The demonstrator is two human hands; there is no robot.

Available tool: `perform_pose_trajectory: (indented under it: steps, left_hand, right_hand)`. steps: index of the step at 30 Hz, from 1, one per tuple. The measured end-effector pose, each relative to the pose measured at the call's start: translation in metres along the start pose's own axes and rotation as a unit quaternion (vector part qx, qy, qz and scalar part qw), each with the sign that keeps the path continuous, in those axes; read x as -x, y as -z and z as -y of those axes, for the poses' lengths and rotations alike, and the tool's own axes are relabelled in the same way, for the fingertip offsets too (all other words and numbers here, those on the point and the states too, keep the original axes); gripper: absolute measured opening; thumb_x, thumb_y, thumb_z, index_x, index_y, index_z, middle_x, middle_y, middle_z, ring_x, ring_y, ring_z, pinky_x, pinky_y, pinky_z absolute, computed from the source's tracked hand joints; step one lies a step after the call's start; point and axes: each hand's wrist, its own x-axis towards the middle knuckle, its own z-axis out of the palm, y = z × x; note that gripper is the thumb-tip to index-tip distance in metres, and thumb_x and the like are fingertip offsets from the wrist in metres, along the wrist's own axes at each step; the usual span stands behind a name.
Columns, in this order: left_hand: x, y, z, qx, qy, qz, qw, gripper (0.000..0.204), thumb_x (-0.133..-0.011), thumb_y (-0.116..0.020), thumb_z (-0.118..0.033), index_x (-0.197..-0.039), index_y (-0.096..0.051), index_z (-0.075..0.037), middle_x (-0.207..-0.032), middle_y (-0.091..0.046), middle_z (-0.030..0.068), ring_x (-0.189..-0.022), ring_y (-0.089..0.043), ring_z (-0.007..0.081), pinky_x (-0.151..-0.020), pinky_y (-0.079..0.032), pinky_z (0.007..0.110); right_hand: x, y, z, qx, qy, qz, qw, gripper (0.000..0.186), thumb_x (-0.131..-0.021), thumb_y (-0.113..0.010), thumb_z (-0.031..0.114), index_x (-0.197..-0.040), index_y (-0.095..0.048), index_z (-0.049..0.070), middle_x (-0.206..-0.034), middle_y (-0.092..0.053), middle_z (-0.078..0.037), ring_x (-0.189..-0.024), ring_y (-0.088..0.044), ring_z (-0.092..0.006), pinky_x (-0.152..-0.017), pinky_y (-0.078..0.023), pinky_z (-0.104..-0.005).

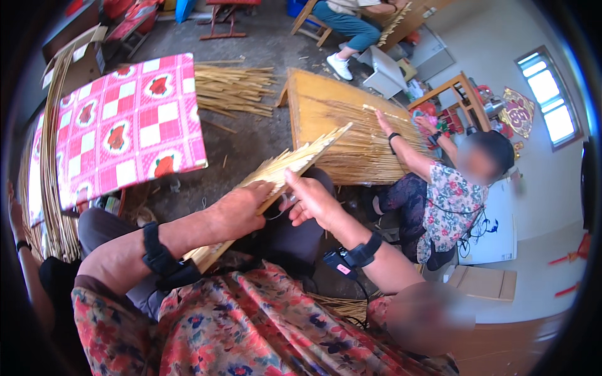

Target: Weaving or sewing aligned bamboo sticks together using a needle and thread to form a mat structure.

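Observation:
A long narrow wooden board (216, 250) slants across my lap, its far end pointing up and to the right. Pale straw-like strips (276, 169) lie along its upper part, their ends jutting out in a jagged row. My left hand (241, 205) is closed around the board's middle, fingers pressing on the strips. Just right of it, my right hand (312, 202) has its thumb at the board's edge and its fingers apart below. A thin pale loop, perhaps thread, shows near those fingers. Both wrists wear black straps.
On the left stands a table with a pink checked cloth (135, 131); long stalks (50, 163) hang over its side. More stalks (235, 88) lie behind it. At right, a person (451, 207) spreads strips on a wooden table (320, 94). Another person (351, 25) sits farther back.

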Motion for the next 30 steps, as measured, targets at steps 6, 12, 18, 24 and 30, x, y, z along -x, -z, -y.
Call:
perform_pose_trajectory:
  steps: [6, 12, 18, 24, 30]
  left_hand:
    - [0.007, 0.057, -0.001, 0.035, 0.042, 0.027, 0.998, 0.042, -0.073, -0.054, -0.004, -0.114, -0.057, -0.003, -0.097, -0.065, 0.0194, -0.093, -0.063, 0.0295, -0.084, -0.047, 0.036]
    - [0.013, 0.09, -0.026, -0.008, 0.131, 0.038, 0.991, 0.036, -0.076, -0.055, -0.007, -0.112, -0.06, -0.004, -0.094, -0.066, 0.017, -0.09, -0.064, 0.0245, -0.08, -0.048, 0.035]
    - [0.002, 0.1, -0.035, -0.122, 0.054, 0.046, 0.99, 0.038, -0.075, -0.053, -0.003, -0.113, -0.06, -0.005, -0.096, -0.065, 0.0182, -0.09, -0.063, 0.0297, -0.081, -0.048, 0.036]
    - [0.019, 0.112, -0.035, -0.145, 0.054, 0.07, 0.985, 0.039, -0.075, -0.051, -0.001, -0.113, -0.059, -0.004, -0.099, -0.065, 0.0181, -0.094, -0.062, 0.0313, -0.083, -0.047, 0.038]
    - [0.057, 0.1, -0.022, -0.155, 0.05, 0.023, 0.986, 0.042, -0.074, -0.049, 0.003, -0.113, -0.06, -0.005, -0.099, -0.064, 0.0194, -0.094, -0.062, 0.0336, -0.084, -0.048, 0.039]
  right_hand:
    - [-0.006, -0.004, 0.0, 0.252, 0.352, -0.201, 0.879, 0.023, -0.088, -0.058, 0.027, -0.088, -0.059, 0.005, -0.083, -0.06, -0.01, -0.075, -0.059, -0.0294, -0.068, -0.047, -0.0394]
    - [-0.019, -0.006, 0.018, 0.265, 0.511, -0.268, 0.773, 0.009, -0.08, -0.065, 0.012, -0.085, -0.059, 0.01, -0.084, -0.056, -0.004, -0.084, -0.054, -0.0239, -0.075, -0.043, -0.0366]
    - [-0.027, -0.003, 0.044, 0.222, 0.568, -0.28, 0.741, 0.009, -0.081, -0.063, 0.01, -0.088, -0.058, 0.008, -0.083, -0.055, -0.005, -0.085, -0.054, -0.0232, -0.075, -0.041, -0.0357]
    - [-0.04, -0.014, 0.031, 0.161, 0.49, -0.166, 0.841, 0.012, -0.088, -0.055, 0.017, -0.086, -0.056, 0.004, -0.081, -0.057, -0.013, -0.082, -0.057, -0.0326, -0.073, -0.047, -0.0424]
    - [-0.042, -0.04, 0.034, 0.206, 0.51, -0.047, 0.834, 0.016, -0.087, -0.055, 0.02, -0.083, -0.056, 0.005, -0.08, -0.059, -0.012, -0.082, -0.058, -0.0315, -0.073, -0.048, -0.0419]
